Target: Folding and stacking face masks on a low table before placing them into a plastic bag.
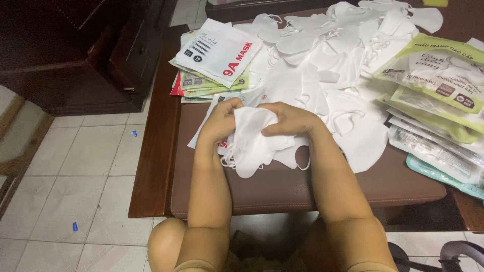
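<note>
Pale floor tiles (91,166) are seen at left, with dark wooden furniture (96,55) behind them. Most of the view is taken up by a low brown table (282,189) with a wooden rim and a padded top.

- A small stack of white face masks (254,138) is held above the near part of the table top, just in front of the person's body.
- The stack is gripped from the left side by the left hand (220,122), fingers curled shut around its upper edge.
- The right hand (290,119) is pressed on the stack from the right, fingers closed over the top fold. The two hands are nearly touching.
- Ear loops are seen hanging below the held stack, close to the table top.
- A large loose heap of white masks (333,55) is spread across the far and middle part of the table, just behind the hands.
- A pile of flat white and green packets (217,58) lies at the far left corner, the top one white.
- More green and clear packets (438,85) are stacked along the right edge.
- Bare knees are seen under the near edge of the table.
- Two small blue scraps (74,226) lie on the tiles.
</note>
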